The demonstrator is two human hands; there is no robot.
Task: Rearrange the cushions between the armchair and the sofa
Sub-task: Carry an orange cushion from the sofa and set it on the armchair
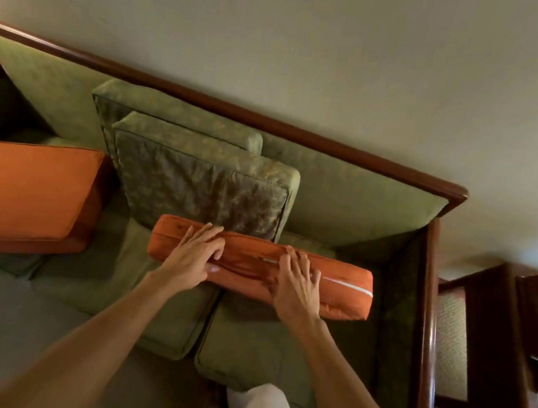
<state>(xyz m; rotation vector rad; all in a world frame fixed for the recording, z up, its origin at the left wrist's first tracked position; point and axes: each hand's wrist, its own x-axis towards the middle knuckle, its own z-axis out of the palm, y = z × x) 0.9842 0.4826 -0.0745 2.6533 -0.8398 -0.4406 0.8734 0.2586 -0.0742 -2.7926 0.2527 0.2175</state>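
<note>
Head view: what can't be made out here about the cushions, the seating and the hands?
- Orange cushion: seen edge-on; its faces are hidden.
- Second orange cushion: cut off by the left edge.
- Rear green cushion: mostly hidden by the front green cushion.
- Armchair: none identifiable.
- Left hand and right hand: palms face down, so grip underneath is unseen.

Dim, warm indoor light with soft shadows, slightly soft focus throughout (wide-angle bending curves lines near the edges).
</note>
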